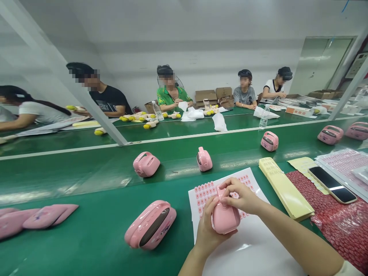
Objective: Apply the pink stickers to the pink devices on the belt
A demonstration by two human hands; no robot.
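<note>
My left hand (207, 226) cups a small pink plastic device (225, 219) from below and holds it upright. My right hand (242, 196) pinches at the top of the same device with thumb and fingertips. Both hands hover over a white sticker sheet (207, 191) printed with rows of small pink stickers. A second pink device (151, 225) lies on its side on the green table (94, 230), just left of my left hand.
Flat pink parts (34, 218) lie at the far left. Yellow backing sheets (284, 188), a phone (332, 184) and a red bag (342, 226) sit to the right. Pink devices (146, 164) ride the green belt (86, 168). Several people work across the belt.
</note>
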